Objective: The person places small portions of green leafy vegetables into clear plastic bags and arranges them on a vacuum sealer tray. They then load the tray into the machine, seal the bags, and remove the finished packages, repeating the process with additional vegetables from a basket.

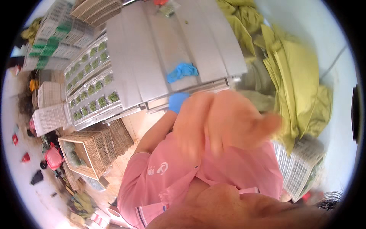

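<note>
My left hand (178,102) wears a blue glove and is near the front edge of the metal table (133,49). Its fingers are hidden behind my right hand. My bare right hand (232,122) looms large in front of my pink shirt (160,179), close to the camera. Motion smears its fingers, so I cannot make out whether they hold anything. A crumpled blue glove (183,72) lies on the tabletop, just beyond my hands. At the far edge of the table are a small clear packet (168,8) and something orange-red (160,2).
Left of the table, a rack (88,108) bears rows of green-filled packs. Plastic crates (91,149) stand below it, with stacked white crates (57,49) further off. Yellow-green sheeting (293,72) hangs on the right above a white crate (295,168).
</note>
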The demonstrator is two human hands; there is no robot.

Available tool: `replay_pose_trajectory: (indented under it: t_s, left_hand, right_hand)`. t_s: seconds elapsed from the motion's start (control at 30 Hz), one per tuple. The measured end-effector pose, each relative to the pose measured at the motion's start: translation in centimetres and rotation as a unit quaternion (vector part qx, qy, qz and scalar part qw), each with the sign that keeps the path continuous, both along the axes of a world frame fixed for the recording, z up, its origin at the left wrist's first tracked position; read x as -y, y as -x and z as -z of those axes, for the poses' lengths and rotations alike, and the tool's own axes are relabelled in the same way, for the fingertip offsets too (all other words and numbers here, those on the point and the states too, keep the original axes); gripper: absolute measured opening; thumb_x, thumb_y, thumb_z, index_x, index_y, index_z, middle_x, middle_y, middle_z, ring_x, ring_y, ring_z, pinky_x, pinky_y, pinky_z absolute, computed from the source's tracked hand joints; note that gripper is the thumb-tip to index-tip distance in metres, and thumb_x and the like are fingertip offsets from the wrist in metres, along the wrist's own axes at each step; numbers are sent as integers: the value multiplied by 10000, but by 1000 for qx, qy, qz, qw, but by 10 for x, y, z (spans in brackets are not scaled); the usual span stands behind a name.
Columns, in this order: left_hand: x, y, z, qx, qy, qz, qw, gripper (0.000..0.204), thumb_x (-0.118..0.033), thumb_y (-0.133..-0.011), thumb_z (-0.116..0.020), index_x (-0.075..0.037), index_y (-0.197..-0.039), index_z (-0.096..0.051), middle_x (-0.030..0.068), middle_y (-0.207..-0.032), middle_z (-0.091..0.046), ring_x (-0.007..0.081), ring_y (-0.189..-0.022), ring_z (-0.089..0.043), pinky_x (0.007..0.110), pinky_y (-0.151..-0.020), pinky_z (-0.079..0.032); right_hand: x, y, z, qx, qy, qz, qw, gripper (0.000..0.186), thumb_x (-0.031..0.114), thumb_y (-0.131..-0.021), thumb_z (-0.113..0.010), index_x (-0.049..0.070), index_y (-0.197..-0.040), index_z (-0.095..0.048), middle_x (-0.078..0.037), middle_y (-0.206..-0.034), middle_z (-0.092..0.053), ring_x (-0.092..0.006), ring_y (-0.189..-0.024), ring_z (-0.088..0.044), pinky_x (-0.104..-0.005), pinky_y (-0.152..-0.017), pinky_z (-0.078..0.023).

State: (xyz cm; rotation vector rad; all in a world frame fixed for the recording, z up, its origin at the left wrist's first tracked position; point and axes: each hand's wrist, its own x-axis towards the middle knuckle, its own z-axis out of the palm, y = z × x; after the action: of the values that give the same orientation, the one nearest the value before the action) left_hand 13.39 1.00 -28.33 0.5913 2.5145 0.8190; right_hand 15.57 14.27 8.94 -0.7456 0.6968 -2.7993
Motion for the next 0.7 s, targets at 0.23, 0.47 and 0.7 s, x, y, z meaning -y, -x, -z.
replay_pose_trajectory:
  t_s: [0.23, 0.47, 0.7]
  left_hand:
    - [-3, 5, -9, 5, 65, 51, 997, 235, -302, -883, -513, -148, -847, -687, 130, -812, -706, 357, -764, -678, 462, -672, -534]
    - [-42, 5, 3, -53, -85, -388, 916, 247, -342, -860, -586, -140, -948, -697, 112, -952, -706, 322, -872, -673, 427, -740, -535]
    - [211, 30, -44, -269, -217, -239, 907, 397, -250, -854, -696, -52, -1188, -613, 127, -1097, -667, 324, -953, -645, 388, -832, -530]
  right_hand:
    - [20, 53, 84, 356, -61, -41, 932, 398, 439, -999, -386, 96, -814, -467, -33, -755, -425, -195, -724, -409, -341, -709, -335]
    - [96, 52, 102, 405, -164, -120, 891, 279, 319, -984, -486, 112, -797, -480, -8, -728, -410, -165, -695, -393, -322, -656, -334]
    - [182, 56, 145, 423, -184, -87, 883, 229, 286, -966, -528, 113, -817, -524, -3, -752, -472, -165, -718, -439, -324, -696, -372]
